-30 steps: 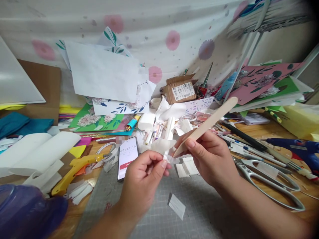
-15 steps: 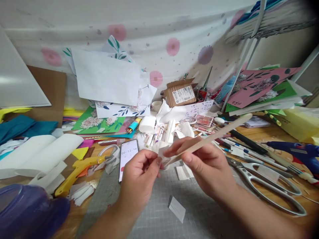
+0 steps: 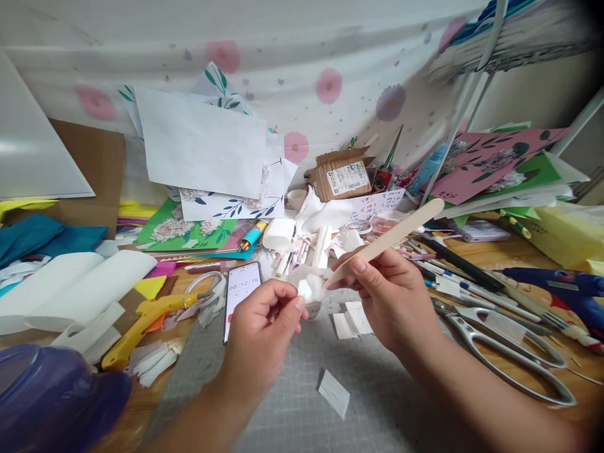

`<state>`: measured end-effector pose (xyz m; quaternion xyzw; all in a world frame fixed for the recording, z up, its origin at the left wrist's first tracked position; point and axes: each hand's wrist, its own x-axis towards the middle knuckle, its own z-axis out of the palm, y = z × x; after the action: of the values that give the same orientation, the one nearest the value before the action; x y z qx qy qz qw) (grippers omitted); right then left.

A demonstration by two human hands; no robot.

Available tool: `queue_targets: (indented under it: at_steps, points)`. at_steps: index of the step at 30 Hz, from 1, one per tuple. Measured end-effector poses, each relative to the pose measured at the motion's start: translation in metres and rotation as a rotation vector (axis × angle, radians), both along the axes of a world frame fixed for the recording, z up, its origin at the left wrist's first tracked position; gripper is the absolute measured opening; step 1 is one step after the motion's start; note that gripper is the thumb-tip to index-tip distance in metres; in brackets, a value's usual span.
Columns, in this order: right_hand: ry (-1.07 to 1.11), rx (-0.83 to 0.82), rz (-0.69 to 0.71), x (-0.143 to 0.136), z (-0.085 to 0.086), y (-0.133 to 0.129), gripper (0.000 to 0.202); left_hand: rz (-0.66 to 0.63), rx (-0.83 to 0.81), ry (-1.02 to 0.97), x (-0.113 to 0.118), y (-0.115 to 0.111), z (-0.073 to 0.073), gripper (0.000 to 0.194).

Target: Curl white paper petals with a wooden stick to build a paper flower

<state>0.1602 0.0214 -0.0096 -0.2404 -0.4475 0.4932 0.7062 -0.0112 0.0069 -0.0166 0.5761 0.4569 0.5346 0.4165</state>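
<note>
wooden stick (image 3: 387, 240), head cam: gripped btwn thumb + fingers of the right hand (image 3: 396, 292), held slantwise over the mid part of the workspace, rounded upper end up to the right, lower end down twd the left hand (image 3: 267, 324). left hand is pinched on a small white paper bit (image 3: 305, 289), thumb on the near side, fingertips behind. hands are close but apart, w/ the stick's lower end just beside the paper bit; can't tell if they touch. pale stuff right behind the paper bit is too unclear to name.

below the hands: grey cutting mat (image 3: 264, 415) w/ grid lines, a loose white slip (image 3: 335, 394) lying on it, plus folded white pcs (image 3: 352, 319) nr the right hand. phone (image 3: 244, 292) lies left of centre, timer at 00:12:16, lower part partly hidden by left hand.

far left: purple container (image 3: 51, 396), yellow glue gun (image 3: 141, 321), white rolls (image 3: 89, 289). right side: metal-handled scissors (image 3: 476, 346) next to the right forearm, blue glue gun (image 3: 561, 283) further out, pens etc. btwn.

bkgd: torn-edged cardboard box (image 3: 342, 176), big white sheet (image 3: 202, 141) leaning over flower-decorated sheets, flower-print curtain (image 3: 358, 63) behind it all.
</note>
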Motion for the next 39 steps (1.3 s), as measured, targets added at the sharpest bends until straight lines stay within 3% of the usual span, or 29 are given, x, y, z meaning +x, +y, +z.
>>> queue_targets:
  at_steps: [4, 7, 10, 12, 18, 23, 27, 32, 39]
  points:
    - [0.100, -0.081, -0.072, 0.006, -0.002, 0.015, 0.011, 0.047, -0.047, -0.081, -0.003, 0.008, -0.001, 0.013]
    - [0.050, -0.067, -0.185, 0.010, -0.007, 0.023, 0.011, 0.112, -0.045, -0.144, -0.007, 0.015, 0.000, 0.013]
    - [-0.307, 0.107, -0.397, 0.011, -0.011, 0.021, 0.007, 0.206, -0.005, -0.168, -0.012, 0.021, 0.000, 0.012]
    - [-0.572, 0.222, -0.450, 0.008, -0.011, 0.018, 0.006, 0.255, 0.030, -0.162, -0.014, 0.024, -0.001, 0.011]
    - [-0.764, 0.258, -0.212, -0.002, -0.009, 0.015, 0.008, 0.197, 0.088, -0.029, -0.012, 0.020, -0.004, 0.013]
    - [-0.418, 0.119, -0.051, 0.004, -0.011, 0.021, 0.011, 0.183, 0.088, 0.154, -0.007, 0.012, 0.000, 0.015]
    - [-0.186, 0.196, -0.015, 0.003, -0.009, 0.015, 0.007, 0.163, 0.080, 0.180, -0.005, 0.010, 0.002, 0.016]
    - [-0.171, 0.285, 0.064, -0.007, -0.007, 0.001, 0.010, 0.107, 0.083, 0.212, -0.003, 0.005, 0.007, 0.016]
    - [-0.129, 0.241, 0.136, -0.010, -0.006, -0.004, 0.010, 0.110, 0.161, 0.233, -0.002, -0.003, 0.012, 0.015]
